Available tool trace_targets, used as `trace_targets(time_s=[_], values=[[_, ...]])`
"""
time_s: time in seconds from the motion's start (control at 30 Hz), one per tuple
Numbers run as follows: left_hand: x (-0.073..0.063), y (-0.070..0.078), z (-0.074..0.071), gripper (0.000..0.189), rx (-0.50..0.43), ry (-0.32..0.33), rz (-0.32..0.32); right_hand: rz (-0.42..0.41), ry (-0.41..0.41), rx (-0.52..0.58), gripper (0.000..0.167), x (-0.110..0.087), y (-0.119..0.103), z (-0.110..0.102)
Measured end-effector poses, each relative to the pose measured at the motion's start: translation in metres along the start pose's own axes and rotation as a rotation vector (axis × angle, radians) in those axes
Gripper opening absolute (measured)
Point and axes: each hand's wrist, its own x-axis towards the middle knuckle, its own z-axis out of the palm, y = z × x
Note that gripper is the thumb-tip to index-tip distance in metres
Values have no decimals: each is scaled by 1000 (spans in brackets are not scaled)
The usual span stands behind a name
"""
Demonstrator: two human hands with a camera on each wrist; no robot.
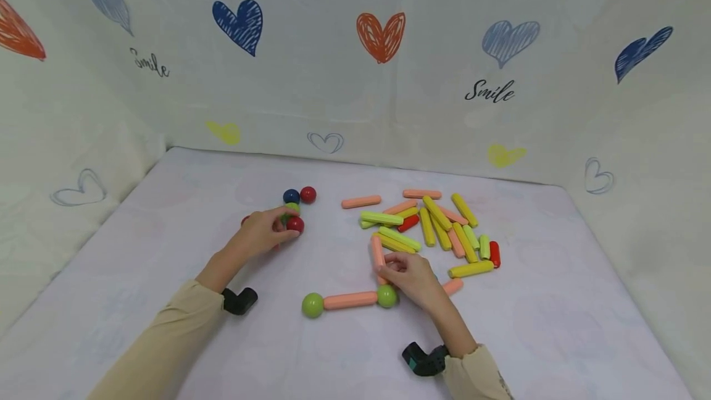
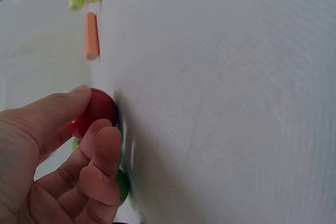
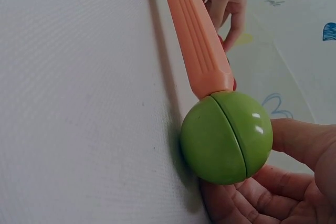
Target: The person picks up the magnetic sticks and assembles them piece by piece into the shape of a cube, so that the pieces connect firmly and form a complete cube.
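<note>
My left hand [image 1: 259, 231] pinches a red ball [image 1: 295, 225] between thumb and fingers, low over the table; the same red ball [image 2: 100, 106] shows in the left wrist view. A light green ball [image 1: 292, 207] lies just beyond it. With thumb and fingers my right hand [image 1: 410, 275] grips a peach stick [image 1: 378, 252], whose near end meets a green ball [image 1: 387, 296]. That ball joins a second peach stick [image 1: 350, 300], which ends in another green ball [image 1: 313, 305]. In the right wrist view, the near green ball [image 3: 227, 137] hides part of the fingers.
A blue ball [image 1: 291, 196] and another red ball [image 1: 308, 194] sit beyond my left hand. Behind the right hand lies a loose pile of yellow sticks [image 1: 436, 213], with peach, light green and red ones among them. A hanging white cloth [image 1: 311, 97] backs the table [image 1: 266, 357].
</note>
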Motion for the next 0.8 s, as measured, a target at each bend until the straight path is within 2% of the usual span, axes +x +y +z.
trace_targets(time_s=[0.27, 0.43, 0.63, 0.8], values=[[3, -4, 2, 40, 30, 8, 17, -4, 5, 5, 30, 1, 0, 1], [5, 4, 3, 40, 2, 3, 18, -2, 5, 10, 30, 1, 0, 1], [15, 20, 12, 39, -112, -57, -11, -7, 6, 7, 29, 1, 0, 2], [25, 33, 22, 37, -152, -133, -10, -20, 9, -10, 29, 1, 0, 2]])
